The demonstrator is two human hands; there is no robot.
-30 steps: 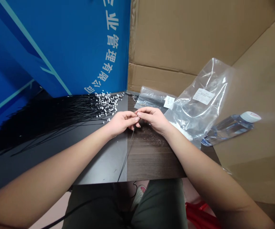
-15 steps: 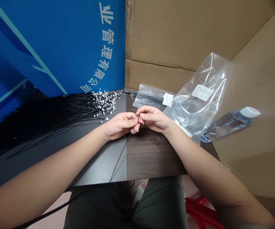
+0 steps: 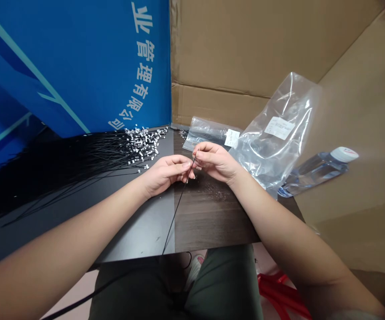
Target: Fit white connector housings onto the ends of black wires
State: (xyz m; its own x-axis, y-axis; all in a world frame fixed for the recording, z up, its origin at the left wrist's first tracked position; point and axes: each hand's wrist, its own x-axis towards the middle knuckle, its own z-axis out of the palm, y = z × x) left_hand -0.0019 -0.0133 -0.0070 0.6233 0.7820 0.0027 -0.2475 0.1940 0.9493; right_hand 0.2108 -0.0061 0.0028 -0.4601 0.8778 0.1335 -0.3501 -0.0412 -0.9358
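A thin black cable (image 3: 175,210) runs from my fingertips down over the table's front edge. My right hand (image 3: 215,162) pinches its upper end between thumb and forefinger. Just left of it, my left hand (image 3: 170,172) is closed, thumb against fingers, around the same cable a little lower. Whatever sits at the very tip of the cable is too small to make out. To the left lies a large heap of black cables (image 3: 55,166) with small white connectors (image 3: 143,144) at their right ends.
Behind my right hand are a flat bag of dark cables (image 3: 206,133) and a large clear plastic bag (image 3: 279,146) with a label. A water bottle (image 3: 319,171) lies at the right. Cardboard (image 3: 226,49) and a blue panel (image 3: 106,58) stand behind.
My right hand has risen slightly and opened a small gap from my left hand. More of the cable shows between them, and its lower part has shifted right.
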